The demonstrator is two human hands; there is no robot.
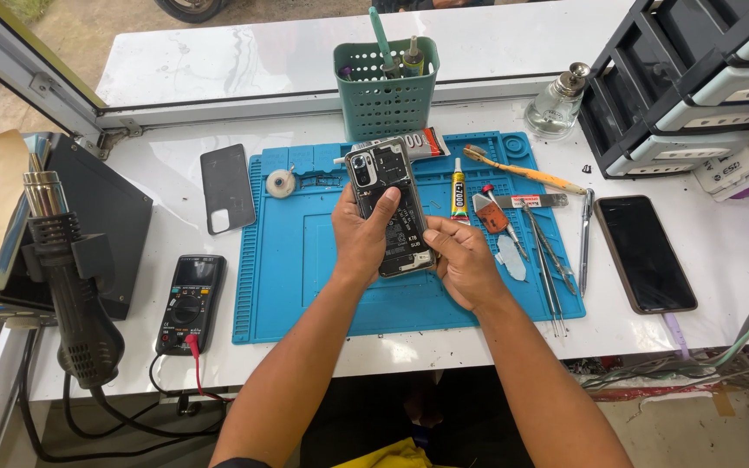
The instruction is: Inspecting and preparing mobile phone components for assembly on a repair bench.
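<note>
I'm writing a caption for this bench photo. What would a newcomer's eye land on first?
First, the opened phone with its back cover off, held over the blue work mat by the left hand and right hand. Next, the black hot-air gun at the left edge and the green tool basket behind the mat.

At the frame's centre lies a blue work mat (pixel 305 295) on a white table (pixel 175 165). Above it stands a teal slotted basket (pixel 386 95). At lower left sits a black multimeter (pixel 190 303) with a red lead (pixel 198 368). At upper right lies an orange-handled toothbrush (pixel 526 172).
</note>
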